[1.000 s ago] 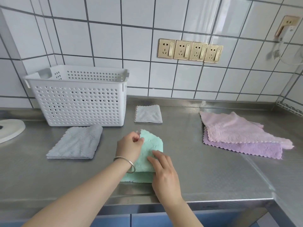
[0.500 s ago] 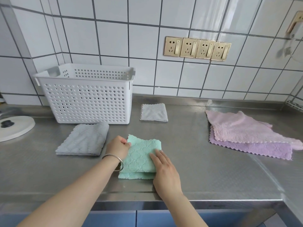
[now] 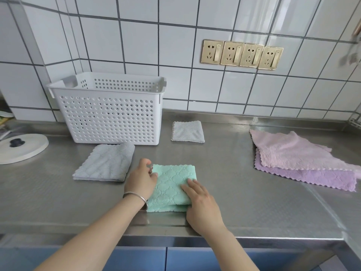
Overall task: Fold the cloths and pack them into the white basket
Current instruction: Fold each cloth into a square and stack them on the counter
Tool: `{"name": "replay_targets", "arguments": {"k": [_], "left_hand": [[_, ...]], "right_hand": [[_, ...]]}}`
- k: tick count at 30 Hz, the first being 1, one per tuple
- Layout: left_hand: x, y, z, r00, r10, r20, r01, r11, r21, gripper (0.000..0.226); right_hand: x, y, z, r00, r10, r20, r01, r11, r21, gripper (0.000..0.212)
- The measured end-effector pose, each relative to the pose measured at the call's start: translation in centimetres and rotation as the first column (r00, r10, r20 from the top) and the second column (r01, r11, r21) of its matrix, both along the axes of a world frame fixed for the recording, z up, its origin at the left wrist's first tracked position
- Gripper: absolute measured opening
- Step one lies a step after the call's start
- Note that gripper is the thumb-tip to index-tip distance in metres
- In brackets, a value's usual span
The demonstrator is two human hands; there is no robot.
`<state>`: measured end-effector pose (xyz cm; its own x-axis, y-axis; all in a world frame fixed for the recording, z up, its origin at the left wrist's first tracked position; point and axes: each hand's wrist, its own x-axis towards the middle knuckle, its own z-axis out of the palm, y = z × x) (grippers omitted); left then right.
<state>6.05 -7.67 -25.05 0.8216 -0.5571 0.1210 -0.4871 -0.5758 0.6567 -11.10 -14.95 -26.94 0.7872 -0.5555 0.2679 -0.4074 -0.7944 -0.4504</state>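
Basket point(image 3: 109, 122) interior unseen; purple cloth point(image 3: 312, 177) mostly under pink cloth point(image 3: 289, 151)

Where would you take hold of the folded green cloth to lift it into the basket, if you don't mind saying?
Probably the near edge of the green cloth, from the front: the layers' loose ends lie there, so pinching them keeps the fold shut. The far edge looks like a closed fold.

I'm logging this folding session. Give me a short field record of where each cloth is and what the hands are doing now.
green cloth: folded, counter front, under both hands
left hand: grips its left edge
right hand: fingers flat on its right side
grey cloths: large before the white basket, small right of it, both folded
pink cloth: unfolded, over purple cloth, right
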Motion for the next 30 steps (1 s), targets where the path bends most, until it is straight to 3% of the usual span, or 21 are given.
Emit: {"name": "replay_targets", "arguments": {"k": [3,5,8,11,15,17,20,23,27,30], "left_hand": [[-0.6,0.8,0.1,0.969,-0.008,0.247,0.003,1.0,0.021,0.046],[-1.3,0.8,0.4,0.934,-0.184,0.306,0.149,0.98,0.134,0.061],[-2.8,0.9,-0.3,0.874,-0.439,0.21,0.309,0.834,0.458,0.089],[-3.4,1.1,-1.0,0.864,-0.483,0.144,0.314,0.74,0.595,0.096],[-2.9,1.0,-0.8,0.88,-0.467,0.09,0.334,0.74,0.584,0.071],[-3.0,1.5,-1.0,0.896,-0.441,0.049,0.338,0.749,0.57,0.073],[-2.5,2.7,-0.9,0.976,-0.184,0.12,0.126,0.915,0.383,0.083],[-2.5,3.2,0.0,0.979,0.028,0.202,-0.086,0.954,0.287,0.059],[-3.4,2.4,-0.3,0.991,0.009,0.137,-0.057,0.932,0.357,0.051],[-3.9,2.2,-0.4,0.994,-0.025,0.103,-0.007,0.954,0.299,0.042]], "right_hand": [[-0.6,-0.5,1.6,0.994,0.089,0.056,-0.096,0.987,0.125,0.071],[0.0,-1.2,2.7,0.991,0.085,0.105,-0.109,0.964,0.241,0.069],[1.4,-1.4,2.7,0.985,0.09,-0.145,-0.081,0.994,0.071,0.075],[1.5,-1.0,1.3,0.925,0.061,-0.374,-0.077,0.997,-0.029,0.102],[1.5,-0.9,0.9,0.908,0.028,-0.418,-0.048,0.998,-0.038,0.096],[1.5,-0.8,1.0,0.905,0.048,-0.422,-0.045,0.999,0.017,0.075],[1.4,-0.9,1.9,0.98,-0.029,-0.196,0.071,0.974,0.213,0.056],[1.1,-1.6,2.8,0.952,-0.306,0.001,0.285,0.89,0.355,0.05],[1.4,-1.2,2.4,0.941,-0.324,-0.096,0.335,0.855,0.395,0.052],[1.5,-0.9,2.3,0.94,-0.336,-0.052,0.323,0.835,0.445,0.051]]}}
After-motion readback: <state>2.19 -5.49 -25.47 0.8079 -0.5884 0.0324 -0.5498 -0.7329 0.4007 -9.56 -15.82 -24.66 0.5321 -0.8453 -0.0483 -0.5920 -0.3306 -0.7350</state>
